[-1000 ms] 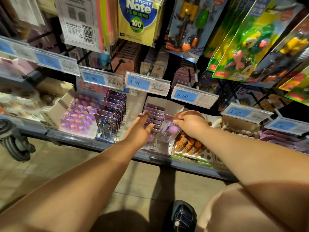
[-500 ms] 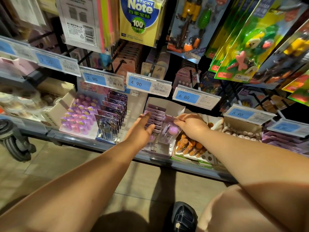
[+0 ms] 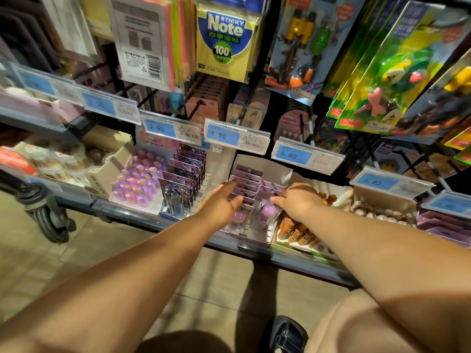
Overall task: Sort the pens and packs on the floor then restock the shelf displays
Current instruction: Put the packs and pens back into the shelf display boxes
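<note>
A white display box (image 3: 265,165) on the low shelf holds two rows of purple blister packs (image 3: 246,183). My left hand (image 3: 220,203) reaches into the left row, its straight fingers touching the pack tops. My right hand (image 3: 299,200) is over the right row. Its fingertips pinch the top of the front pack, which has a pink ball (image 3: 268,211) in it. The rest of that pack is partly hidden under my hand.
Dark purple carded packs (image 3: 184,178) and a tray of purple-capped items (image 3: 137,183) sit to the left, orange carrot-shaped pens (image 3: 297,231) to the right. Price tags (image 3: 237,136), sticky notes (image 3: 226,34) and toy packs hang above. A cart wheel (image 3: 49,219) stands at left, my shoe (image 3: 288,335) below.
My left hand has slid a little further up the left row of packs. My right hand has stayed on the front pack of the right row.
</note>
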A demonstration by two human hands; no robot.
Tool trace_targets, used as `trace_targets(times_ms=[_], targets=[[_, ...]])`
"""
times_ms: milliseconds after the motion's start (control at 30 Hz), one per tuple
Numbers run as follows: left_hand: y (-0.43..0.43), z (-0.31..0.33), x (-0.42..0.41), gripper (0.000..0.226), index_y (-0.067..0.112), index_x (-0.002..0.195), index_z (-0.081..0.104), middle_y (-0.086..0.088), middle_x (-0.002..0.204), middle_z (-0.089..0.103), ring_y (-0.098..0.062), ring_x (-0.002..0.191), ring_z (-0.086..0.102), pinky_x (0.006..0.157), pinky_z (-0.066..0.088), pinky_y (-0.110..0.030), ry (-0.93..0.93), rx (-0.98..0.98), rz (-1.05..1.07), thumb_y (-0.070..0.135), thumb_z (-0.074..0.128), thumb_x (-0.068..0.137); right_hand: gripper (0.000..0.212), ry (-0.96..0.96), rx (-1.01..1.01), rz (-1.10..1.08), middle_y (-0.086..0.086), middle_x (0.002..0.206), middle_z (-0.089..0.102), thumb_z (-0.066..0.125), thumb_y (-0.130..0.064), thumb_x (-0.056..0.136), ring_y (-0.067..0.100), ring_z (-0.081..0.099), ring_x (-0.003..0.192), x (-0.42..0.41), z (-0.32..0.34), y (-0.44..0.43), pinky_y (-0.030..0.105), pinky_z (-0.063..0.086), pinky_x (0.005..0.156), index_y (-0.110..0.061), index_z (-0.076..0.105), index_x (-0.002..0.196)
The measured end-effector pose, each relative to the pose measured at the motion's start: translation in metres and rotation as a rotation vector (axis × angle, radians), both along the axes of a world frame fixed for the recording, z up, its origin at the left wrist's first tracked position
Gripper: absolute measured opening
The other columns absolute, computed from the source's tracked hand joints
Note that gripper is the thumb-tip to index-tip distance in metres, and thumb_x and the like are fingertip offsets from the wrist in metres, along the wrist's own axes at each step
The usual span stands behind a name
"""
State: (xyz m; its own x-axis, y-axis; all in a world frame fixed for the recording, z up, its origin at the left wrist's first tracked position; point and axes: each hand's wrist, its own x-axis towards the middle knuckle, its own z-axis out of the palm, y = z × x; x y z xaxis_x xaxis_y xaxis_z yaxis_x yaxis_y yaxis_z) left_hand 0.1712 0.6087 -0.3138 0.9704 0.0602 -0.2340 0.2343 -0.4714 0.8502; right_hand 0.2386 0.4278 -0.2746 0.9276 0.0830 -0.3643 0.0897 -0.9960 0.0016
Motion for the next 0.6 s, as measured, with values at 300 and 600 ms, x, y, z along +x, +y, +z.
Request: trace_targets(times_ms=[300, 600], targets=[[0.011, 0.039, -0.023, 0.045, 0.028, 0.147, 0.040, -0.006, 0.148, 0.046, -0.024, 0.123, 0.053, 0.082, 0.038, -0.019, 0.015, 0.091, 0.052, 0.030, 0.048, 0.102, 0.051, -0.034, 0.045, 0.097, 0.000, 0.072, 0.050, 0.037, -0.060, 0.097, 0.019, 0.052, 0.071, -0.016, 0.034, 0.029, 0.027, 0.035, 0.055, -0.013, 0.056, 0.093], [0.043, 0.103, -0.073, 0.036, 0.022, 0.135, 0.054, -0.003, 0.130, 0.061, -0.023, 0.114, 0.059, 0.091, 0.047, -0.029, -0.027, 0.218, 0.210, 0.033, 0.050, 0.101, 0.058, 0.137, 0.230, 0.376, 0.010, 0.110, 0.066, 0.025, -0.044, 0.105, 0.028, 0.059, 0.102, -0.059, 0.093, 0.077, 0.030, 0.042, 0.085, -0.006, 0.067, 0.110]])
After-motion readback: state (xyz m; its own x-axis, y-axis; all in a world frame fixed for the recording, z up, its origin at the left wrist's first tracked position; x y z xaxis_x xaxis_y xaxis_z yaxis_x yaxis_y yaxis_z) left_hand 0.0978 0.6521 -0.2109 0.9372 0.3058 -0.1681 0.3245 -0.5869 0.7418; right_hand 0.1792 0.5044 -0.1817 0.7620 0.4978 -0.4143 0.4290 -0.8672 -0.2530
